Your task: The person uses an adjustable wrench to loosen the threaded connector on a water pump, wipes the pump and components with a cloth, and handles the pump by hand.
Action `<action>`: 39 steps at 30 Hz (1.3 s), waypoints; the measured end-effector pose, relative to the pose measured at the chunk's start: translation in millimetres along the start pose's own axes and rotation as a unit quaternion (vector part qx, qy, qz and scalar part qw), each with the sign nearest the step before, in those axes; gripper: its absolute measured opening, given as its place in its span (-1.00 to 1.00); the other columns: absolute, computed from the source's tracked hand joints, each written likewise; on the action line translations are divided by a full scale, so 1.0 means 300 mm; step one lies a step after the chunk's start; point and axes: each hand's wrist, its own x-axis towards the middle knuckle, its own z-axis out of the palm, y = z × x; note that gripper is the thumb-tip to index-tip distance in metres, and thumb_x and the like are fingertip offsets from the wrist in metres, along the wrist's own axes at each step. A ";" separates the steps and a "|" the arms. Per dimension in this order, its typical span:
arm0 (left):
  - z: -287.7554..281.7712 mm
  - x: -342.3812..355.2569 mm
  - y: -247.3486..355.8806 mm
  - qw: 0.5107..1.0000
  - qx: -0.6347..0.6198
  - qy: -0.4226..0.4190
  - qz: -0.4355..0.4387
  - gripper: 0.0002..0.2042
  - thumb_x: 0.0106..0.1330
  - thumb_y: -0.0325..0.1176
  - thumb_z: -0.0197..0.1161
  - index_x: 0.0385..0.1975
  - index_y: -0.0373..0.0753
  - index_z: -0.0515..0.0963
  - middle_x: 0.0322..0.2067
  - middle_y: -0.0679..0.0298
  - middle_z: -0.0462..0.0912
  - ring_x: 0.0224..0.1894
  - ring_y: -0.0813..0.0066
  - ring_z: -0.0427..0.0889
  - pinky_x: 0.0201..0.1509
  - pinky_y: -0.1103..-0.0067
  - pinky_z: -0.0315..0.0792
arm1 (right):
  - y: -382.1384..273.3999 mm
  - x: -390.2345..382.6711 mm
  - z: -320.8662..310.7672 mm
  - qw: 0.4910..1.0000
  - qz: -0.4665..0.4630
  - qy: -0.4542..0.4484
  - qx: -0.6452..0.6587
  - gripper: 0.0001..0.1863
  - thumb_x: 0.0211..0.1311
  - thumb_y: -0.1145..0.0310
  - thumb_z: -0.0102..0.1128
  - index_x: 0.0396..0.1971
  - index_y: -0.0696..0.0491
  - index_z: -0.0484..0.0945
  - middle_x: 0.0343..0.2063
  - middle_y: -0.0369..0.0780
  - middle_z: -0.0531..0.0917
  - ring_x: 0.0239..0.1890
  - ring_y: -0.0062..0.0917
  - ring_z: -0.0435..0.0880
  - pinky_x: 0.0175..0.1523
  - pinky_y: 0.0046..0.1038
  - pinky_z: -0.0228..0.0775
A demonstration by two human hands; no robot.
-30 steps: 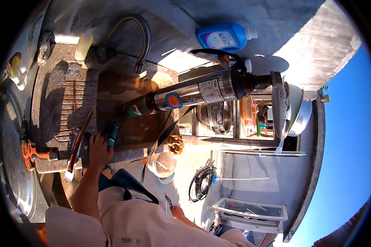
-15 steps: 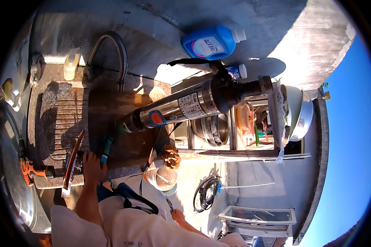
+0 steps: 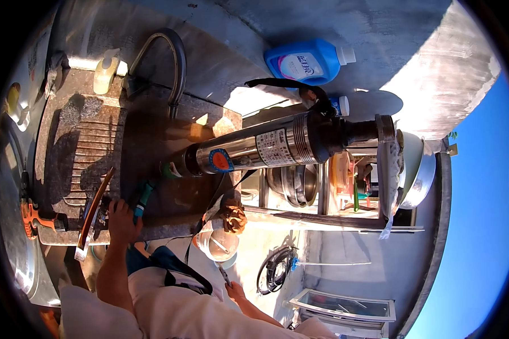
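At the front edge of the stone sink counter [image 3: 99, 107], my left hand [image 3: 124, 222] rests with its fingers laid forward on the stone. A teal, rounded stick-like thing [image 3: 144, 199] lies beside its thumb; whether they touch I cannot tell. To the left of that hand is a narrow, curved reddish-brown strip with a shiny end [image 3: 94, 214]. Lower and farther right, my right hand [image 3: 236, 292] is closed on a slim dark metal tool [image 3: 225, 275]. A shiny steel cylindrical pump [image 3: 249, 148] leans up out of the sink, its threaded dark end towards the right.
An orange cordless drill [image 3: 35, 219] lies at the counter's left. Behind the sink curves a grey tap [image 3: 181, 62]; a blue detergent jug [image 3: 302, 62] stands by the wall. A shelf with steel bowls [image 3: 293, 183], a bucket [image 3: 219, 244] and a coiled black hose [image 3: 276, 271] are to the right.
The whole view has shifted and turned slightly. Both hands keep their places, the left at the counter edge, the right on its tool.
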 end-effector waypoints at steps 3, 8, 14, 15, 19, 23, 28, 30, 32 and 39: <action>-0.017 0.005 0.007 1.000 -0.010 -0.007 -0.008 -0.63 0.13 -0.17 0.18 -0.44 -0.47 0.59 -0.20 -0.04 0.54 0.17 0.12 0.30 0.39 0.13 -0.05 | 0.013 -0.004 0.007 1.000 -0.001 -0.002 0.007 -0.60 0.27 0.02 0.05 -0.42 0.11 0.49 -0.52 -0.02 0.57 -0.42 -0.15 0.55 -0.31 -0.23 0.31; 0.001 -0.004 -0.001 0.999 -0.008 -0.046 -0.027 -0.61 0.13 -0.16 0.18 -0.39 -0.47 0.59 -0.11 -0.04 0.53 0.21 0.06 0.26 0.41 0.13 -0.08 | 0.047 -0.010 0.036 1.000 -0.007 0.000 0.005 -0.60 0.28 0.02 0.05 -0.43 0.11 0.50 -0.55 -0.05 0.56 -0.47 -0.22 0.52 -0.33 -0.26 0.30; -0.003 -0.004 0.005 0.998 -0.002 -0.060 -0.029 -0.59 0.18 -0.14 0.15 -0.35 -0.48 0.59 -0.11 -0.05 0.53 0.22 0.06 0.26 0.42 0.11 -0.11 | 0.081 -0.029 0.065 1.000 -0.007 -0.002 0.015 -0.60 0.28 0.02 0.05 -0.43 0.12 0.50 -0.56 -0.05 0.56 -0.48 -0.24 0.52 -0.34 -0.27 0.30; -0.004 -0.002 0.005 0.998 -0.003 -0.059 -0.028 -0.59 0.18 -0.14 0.15 -0.35 -0.48 0.59 -0.11 -0.05 0.53 0.22 0.06 0.26 0.42 0.11 -0.11 | 0.081 -0.032 0.065 1.000 -0.005 -0.005 0.021 -0.60 0.28 0.02 0.05 -0.43 0.12 0.50 -0.56 -0.05 0.56 -0.47 -0.23 0.52 -0.34 -0.27 0.30; -0.020 0.004 0.011 0.997 -0.004 -0.072 -0.032 -0.59 0.19 -0.14 0.15 -0.35 -0.48 0.60 -0.09 -0.05 0.53 0.23 0.07 0.24 0.42 0.11 -0.12 | 0.079 -0.055 0.071 1.000 -0.020 0.009 0.008 -0.60 0.28 0.03 0.05 -0.45 0.12 0.49 -0.56 -0.04 0.56 -0.46 -0.22 0.53 -0.34 -0.27 0.30; -0.011 -0.001 0.005 0.997 0.008 -0.073 -0.030 -0.59 0.23 -0.12 0.10 -0.35 -0.46 0.60 -0.10 -0.03 0.52 0.24 0.13 0.23 0.44 0.15 -0.13 | 0.060 -0.081 0.069 1.000 -0.003 -0.001 0.001 -0.58 0.27 0.00 0.05 -0.47 0.11 0.47 -0.54 -0.03 0.57 -0.42 -0.16 0.55 -0.34 -0.24 0.30; -0.011 -0.001 0.008 0.996 0.017 -0.082 -0.038 -0.57 0.26 -0.10 0.08 -0.32 -0.45 0.60 -0.08 -0.02 0.52 0.26 0.14 0.22 0.45 0.15 -0.16 | 0.065 -0.091 0.077 1.000 0.002 0.004 -0.009 -0.55 0.26 -0.05 0.03 -0.47 0.11 0.48 -0.51 -0.02 0.58 -0.39 -0.11 0.55 -0.31 -0.20 0.30; -0.014 0.000 0.009 0.995 0.022 -0.086 -0.038 -0.57 0.27 -0.09 0.07 -0.31 -0.45 0.60 -0.08 -0.01 0.52 0.26 0.15 0.21 0.46 0.16 -0.17 | 0.071 -0.088 0.086 1.000 -0.011 0.012 -0.011 -0.55 0.25 -0.05 0.03 -0.46 0.11 0.48 -0.50 -0.01 0.58 -0.37 -0.10 0.56 -0.30 -0.19 0.30; -0.013 -0.001 0.005 0.994 0.027 -0.099 -0.039 -0.55 0.28 -0.08 0.05 -0.28 -0.44 0.60 -0.06 -0.01 0.52 0.27 0.15 0.21 0.46 0.16 -0.18 | 0.064 -0.089 0.080 1.000 -0.012 0.011 -0.007 -0.55 0.25 -0.04 0.04 -0.46 0.11 0.49 -0.50 -0.01 0.58 -0.37 -0.09 0.56 -0.30 -0.20 0.31; 0.030 -0.016 -0.009 0.999 0.010 -0.040 -0.013 -0.60 0.19 -0.14 0.14 -0.38 -0.47 0.60 -0.14 -0.08 0.53 0.21 0.06 0.26 0.42 0.11 -0.11 | 0.088 -0.093 0.088 1.000 -0.017 0.016 -0.003 -0.56 0.25 -0.03 0.05 -0.46 0.11 0.50 -0.48 0.01 0.58 -0.37 -0.06 0.55 -0.30 -0.20 0.31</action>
